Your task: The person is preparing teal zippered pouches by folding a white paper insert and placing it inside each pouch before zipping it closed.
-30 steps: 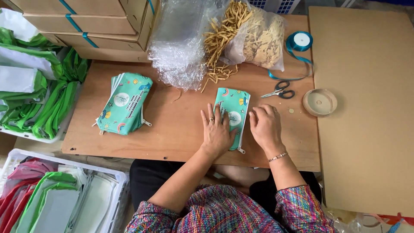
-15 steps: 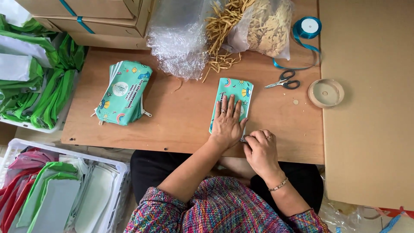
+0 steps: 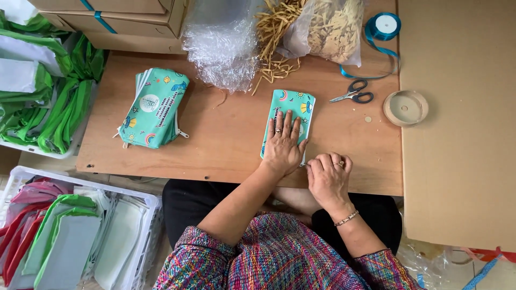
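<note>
While the left hand (image 3: 282,147) is lying flat with fingers spread over the teal pouch (image 3: 290,113), pinning it to the wooden table (image 3: 231,145), the right hand (image 3: 328,177) is curling its fingertips together at the pouch's near corner, seemingly pinching a small zipper pull, too tiny to confirm. If that pinch is tugging harder than the palm is pressing, the pouch is likely sliding off the edge just below the knuckles.

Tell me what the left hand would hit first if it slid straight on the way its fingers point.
The left hand lies flat on the teal pouch, fingers pointing to the table's far edge. Past the pouch's far end, it would probably first meet the loose straw-like strands; the bubble wrap lies just left.
</note>
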